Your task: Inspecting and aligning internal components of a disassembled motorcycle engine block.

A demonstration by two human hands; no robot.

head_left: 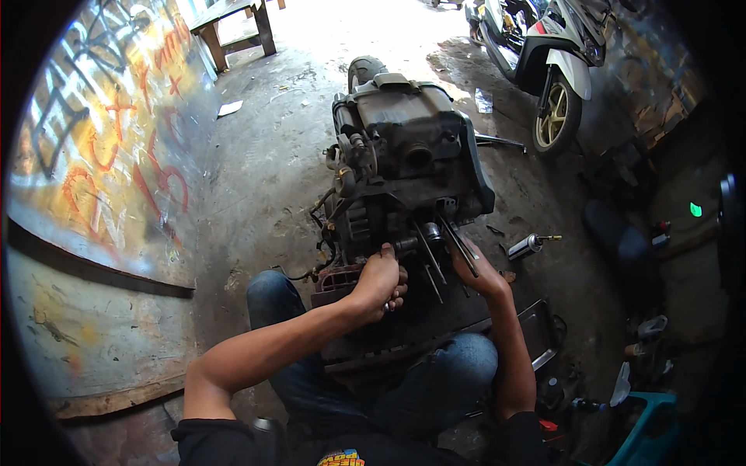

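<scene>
A dark, greasy scooter engine [365, 221] stands in front of me, with an airbox [408, 116] on its far side. Several long metal studs [432, 264] stick out of it toward me, around a shiny round piston [432, 230]. My left hand [381, 281] is closed at the engine's near side, its thumb by a dark cylindrical part [405, 245]. A small shiny bit shows below its curled fingers; what they grip is hidden. My right hand [480, 272] reaches in on the right of the studs, close to the piston. Its fingertips are hidden behind the studs.
A metal tray [536, 330] lies by my right knee. A silver canister [525, 247] lies on the floor to the right. A white scooter [563, 70] stands at the far right, a wooden table [233, 31] at the far left. A painted wall [116, 147] runs along the left.
</scene>
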